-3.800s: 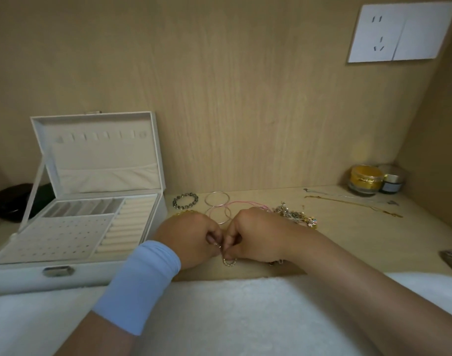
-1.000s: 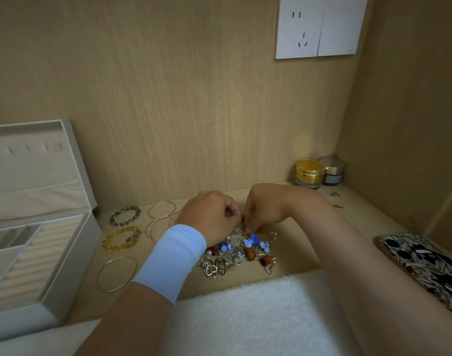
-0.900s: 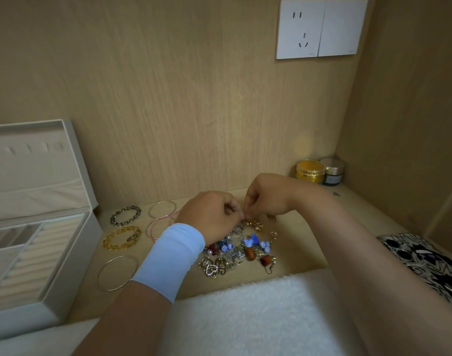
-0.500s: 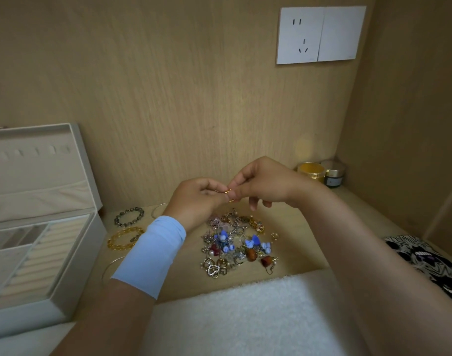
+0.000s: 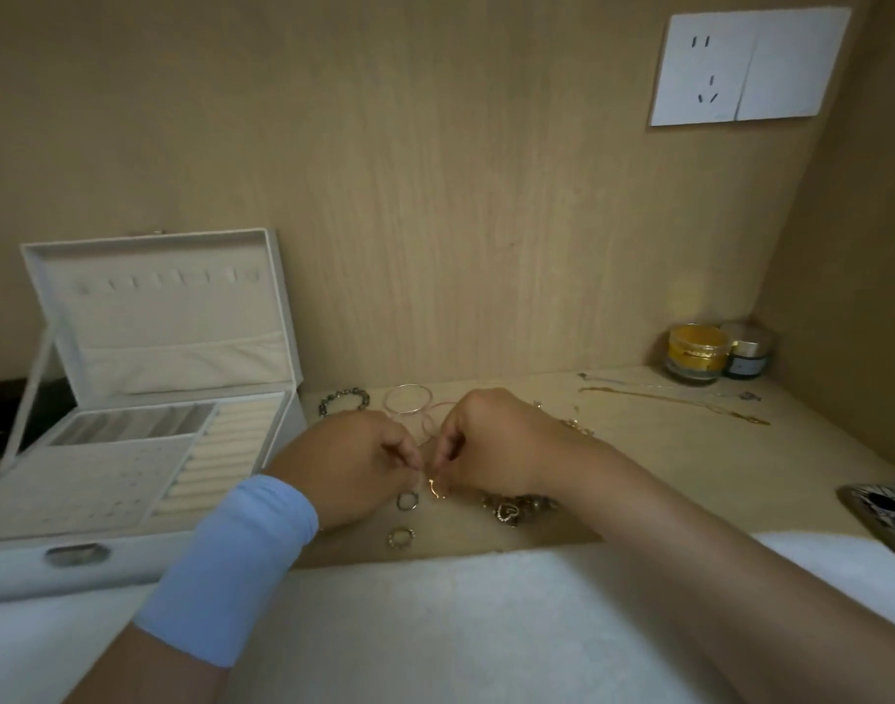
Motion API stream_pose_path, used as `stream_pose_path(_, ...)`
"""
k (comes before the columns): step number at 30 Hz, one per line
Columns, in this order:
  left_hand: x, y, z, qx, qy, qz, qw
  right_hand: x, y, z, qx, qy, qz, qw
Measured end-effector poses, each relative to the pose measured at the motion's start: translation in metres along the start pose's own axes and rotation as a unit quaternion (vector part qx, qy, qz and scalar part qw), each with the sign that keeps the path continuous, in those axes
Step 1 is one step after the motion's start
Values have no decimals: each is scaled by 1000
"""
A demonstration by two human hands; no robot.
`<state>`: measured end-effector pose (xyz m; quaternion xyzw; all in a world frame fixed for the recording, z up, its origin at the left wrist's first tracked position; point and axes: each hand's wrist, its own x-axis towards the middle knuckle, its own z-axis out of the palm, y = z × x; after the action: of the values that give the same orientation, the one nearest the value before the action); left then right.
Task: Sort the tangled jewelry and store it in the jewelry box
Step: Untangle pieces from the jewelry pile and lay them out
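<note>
My left hand (image 5: 354, 464) and my right hand (image 5: 491, 444) meet fingertip to fingertip low over the wooden table. Between them they pinch a small gold piece (image 5: 438, 487) that hangs just under the fingers. Two loose rings (image 5: 407, 500) (image 5: 401, 537) lie below my left hand. A tangle with a heart charm (image 5: 514, 509) lies under my right wrist. The white jewelry box (image 5: 105, 553) stands open at the left, with ring rolls and small compartments showing. Behind my hands lie a dark bead bracelet (image 5: 344, 398) and thin bangles (image 5: 407, 398).
A gold chain (image 5: 679, 403) is stretched out at the back right, near two small jars (image 5: 697, 350). A patterned phone case (image 5: 887, 515) lies at the right edge. A white towel (image 5: 435, 627) covers the front. Wooden walls close in the back and right.
My hands have come down from above the table to just over it, still pinched together. The view has swung left, so the whole box shows and the colourful pile is out of sight.
</note>
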<state>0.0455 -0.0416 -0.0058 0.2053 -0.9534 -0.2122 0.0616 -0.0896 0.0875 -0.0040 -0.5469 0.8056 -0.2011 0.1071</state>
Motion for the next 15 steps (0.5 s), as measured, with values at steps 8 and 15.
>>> stream_pose_path(8, -2, -6, -2, 63, -46, 27, 997, 2, -6, 19, -65, 36, 17, 997)
stream_pose_path(15, -5, -16, -5, 100, -20, 16, 995, 3, -3, 18, -44, 15, 0, 999)
